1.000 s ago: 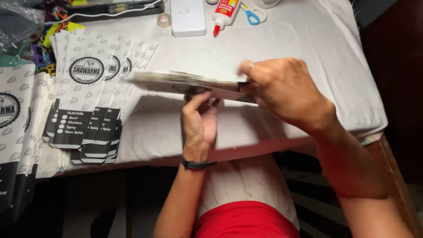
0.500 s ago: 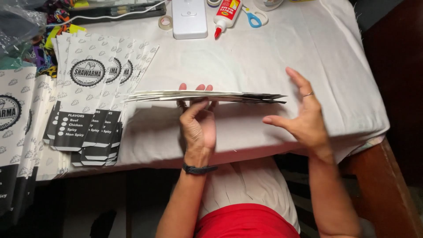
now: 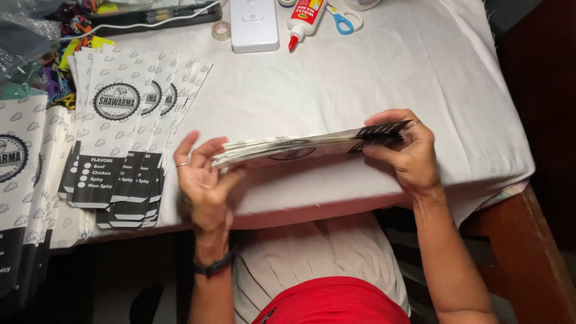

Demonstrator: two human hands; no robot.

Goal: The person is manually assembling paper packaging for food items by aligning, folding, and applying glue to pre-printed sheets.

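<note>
I hold a flat stack of printed white paper bags [image 3: 300, 146] edge-on above the front of the table. My right hand [image 3: 407, 150] pinches the stack's black-printed right end between thumb and fingers. My left hand [image 3: 205, 180] supports the left end from below, palm up, fingers spread against the fanned edges. A ring shows on each hand and a dark band sits on my left wrist.
A fanned pile of the same bags [image 3: 123, 138] lies on the white tablecloth [image 3: 288, 90] at left, with more bags [image 3: 21, 180] at the far left edge. At the back are a white box [image 3: 254, 24], glue bottle [image 3: 303, 17], blue-handled scissors [image 3: 343, 19] and tape roll [image 3: 221, 30].
My right hand has closed onto the stack's right end, which it was only near half a second ago. My left hand slid to the left end. The stack now tilts up to the right.
</note>
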